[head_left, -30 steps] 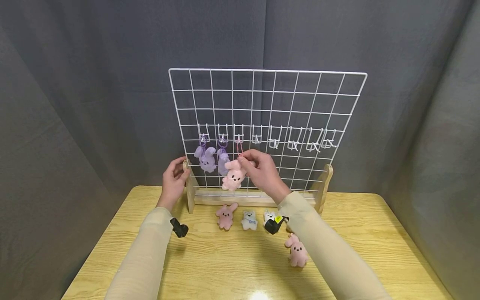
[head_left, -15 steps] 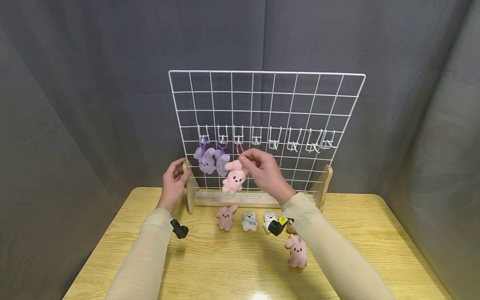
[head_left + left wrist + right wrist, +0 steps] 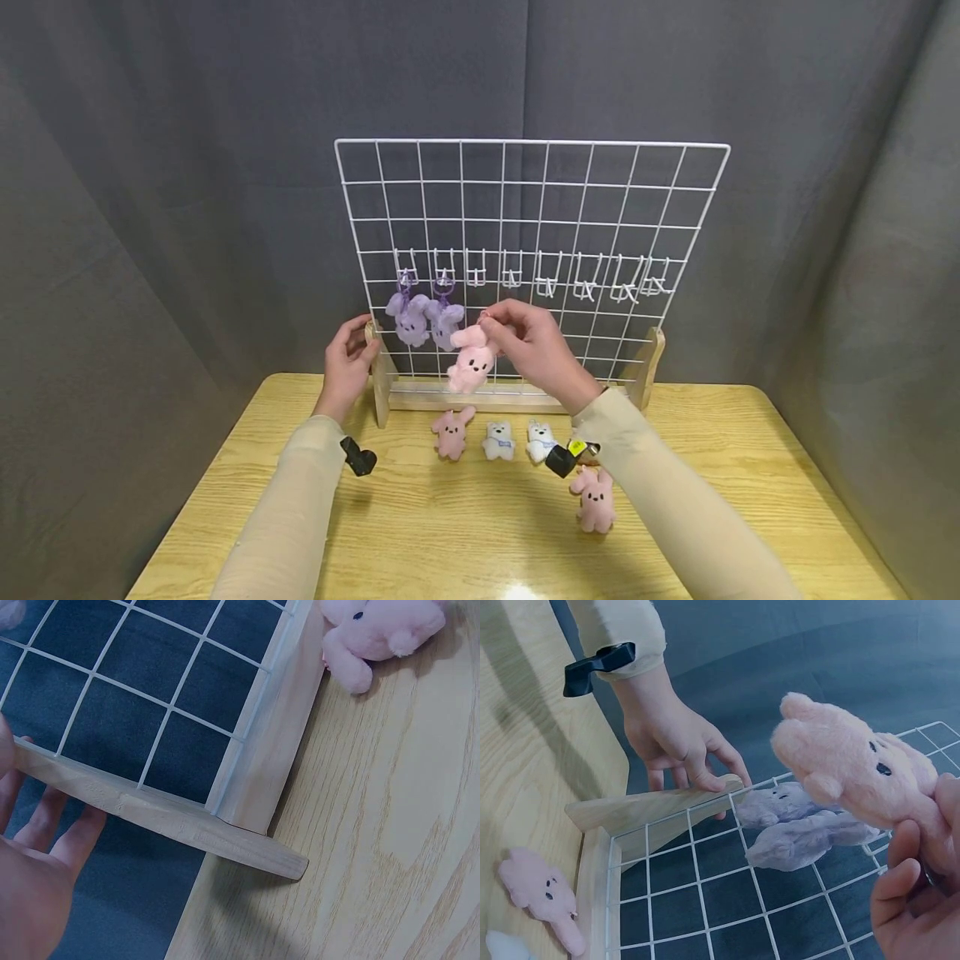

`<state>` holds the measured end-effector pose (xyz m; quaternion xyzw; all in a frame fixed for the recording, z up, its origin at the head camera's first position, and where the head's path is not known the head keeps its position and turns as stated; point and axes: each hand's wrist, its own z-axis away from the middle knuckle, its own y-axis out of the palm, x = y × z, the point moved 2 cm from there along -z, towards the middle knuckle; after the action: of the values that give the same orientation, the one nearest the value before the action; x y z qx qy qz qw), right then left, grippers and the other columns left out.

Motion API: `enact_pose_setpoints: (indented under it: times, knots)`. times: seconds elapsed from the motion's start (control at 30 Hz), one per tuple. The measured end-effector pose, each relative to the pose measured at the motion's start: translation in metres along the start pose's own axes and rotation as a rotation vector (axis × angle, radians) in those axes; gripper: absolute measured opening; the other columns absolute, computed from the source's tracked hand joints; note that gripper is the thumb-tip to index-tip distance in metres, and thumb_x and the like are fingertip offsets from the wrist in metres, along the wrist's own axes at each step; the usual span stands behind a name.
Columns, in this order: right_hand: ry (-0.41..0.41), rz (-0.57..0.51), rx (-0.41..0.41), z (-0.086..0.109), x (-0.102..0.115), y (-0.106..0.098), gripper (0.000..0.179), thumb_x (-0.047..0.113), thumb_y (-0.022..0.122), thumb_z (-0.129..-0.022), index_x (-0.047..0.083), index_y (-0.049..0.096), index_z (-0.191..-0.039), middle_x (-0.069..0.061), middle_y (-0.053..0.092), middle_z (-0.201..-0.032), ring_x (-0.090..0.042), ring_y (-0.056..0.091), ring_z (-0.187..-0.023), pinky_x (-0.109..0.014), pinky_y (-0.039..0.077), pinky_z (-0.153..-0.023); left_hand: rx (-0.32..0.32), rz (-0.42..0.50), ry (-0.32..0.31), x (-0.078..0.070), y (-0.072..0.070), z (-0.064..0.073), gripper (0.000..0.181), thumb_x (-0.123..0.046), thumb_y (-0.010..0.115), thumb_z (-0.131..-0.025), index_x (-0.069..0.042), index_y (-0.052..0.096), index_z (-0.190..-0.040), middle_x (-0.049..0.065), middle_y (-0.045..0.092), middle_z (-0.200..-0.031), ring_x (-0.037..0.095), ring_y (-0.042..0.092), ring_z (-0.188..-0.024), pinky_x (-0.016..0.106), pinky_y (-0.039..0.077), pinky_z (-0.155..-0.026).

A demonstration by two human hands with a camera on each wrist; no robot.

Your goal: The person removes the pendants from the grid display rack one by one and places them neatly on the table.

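My right hand (image 3: 532, 346) pinches a pink plush bunny keychain (image 3: 470, 367) at the top of its head, in front of the wire grid rack (image 3: 504, 221). In the right wrist view the pink bunny (image 3: 855, 754) is held close, the fingers at its ear. Its loop is mostly hidden by the fingers. My left hand (image 3: 348, 367) grips the rack's left wooden upright (image 3: 380, 375), thumb in front and fingers behind, as the right wrist view shows. Two purple plush bunnies, one at the left (image 3: 410, 321) and one beside it (image 3: 445, 325), hang from the first two hooks.
More white hooks (image 3: 547, 283) line the grid to the right. On the wooden table (image 3: 420, 533) lie a pink bunny (image 3: 451, 433), two white plush bears, one in the middle (image 3: 498, 442) and one farther right (image 3: 538, 440), and another pink bunny (image 3: 596, 504) near the right forearm.
My right hand has drawn the pink bunny slightly down and right. The pink loop that stretched up to the third hook no longer shows there. My left hand stays on the upright.
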<state>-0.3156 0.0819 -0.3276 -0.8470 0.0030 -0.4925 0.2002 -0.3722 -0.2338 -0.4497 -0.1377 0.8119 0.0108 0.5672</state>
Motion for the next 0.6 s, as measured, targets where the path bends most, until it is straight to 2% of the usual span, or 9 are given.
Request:
enact_pose_setpoints:
  times: [0.2,0.37,0.5,0.6]
  knots:
    - [0.031,-0.017,0.019,0.009,-0.004,-0.004,0.015,0.023,0.064,-0.1,0.011,0.072,-0.104,-0.004,0.068,-0.081,-0.023,0.059,-0.066,-0.026,0.048,-0.054,0.005,-0.008,-0.015,-0.004,0.0,0.0,0.045,-0.002,0.061,-0.098,-0.012,0.053,-0.142,0.02,0.064,-0.13,0.016,0.061,-0.108,0.013,0.048,-0.085]
    - [0.037,-0.003,0.022,0.015,-0.008,-0.006,0.016,0.022,0.066,-0.099,0.009,0.073,-0.105,-0.005,0.07,-0.081,-0.024,0.061,-0.066,-0.026,0.051,-0.056,0.023,-0.021,-0.007,-0.022,0.001,0.006,0.046,0.002,0.059,-0.098,-0.006,0.051,-0.143,0.027,0.061,-0.132,0.028,0.06,-0.112,0.012,0.048,-0.085]
    - [0.044,0.034,0.028,0.021,-0.011,-0.009,0.016,0.023,0.067,-0.098,0.011,0.074,-0.105,-0.003,0.07,-0.08,-0.019,0.059,-0.065,-0.025,0.049,-0.055,0.028,-0.034,-0.014,-0.037,0.001,0.013,0.046,0.002,0.059,-0.098,-0.003,0.05,-0.143,0.027,0.061,-0.131,0.025,0.061,-0.111,0.014,0.049,-0.087]
    - [0.054,0.05,0.033,0.025,-0.014,-0.011,0.013,0.024,0.067,-0.098,0.014,0.074,-0.104,-0.003,0.069,-0.078,-0.017,0.057,-0.064,-0.024,0.046,-0.053,0.023,-0.033,-0.028,-0.041,0.001,0.015,0.045,0.002,0.059,-0.098,-0.003,0.051,-0.142,0.026,0.062,-0.131,0.023,0.061,-0.11,0.015,0.049,-0.088]
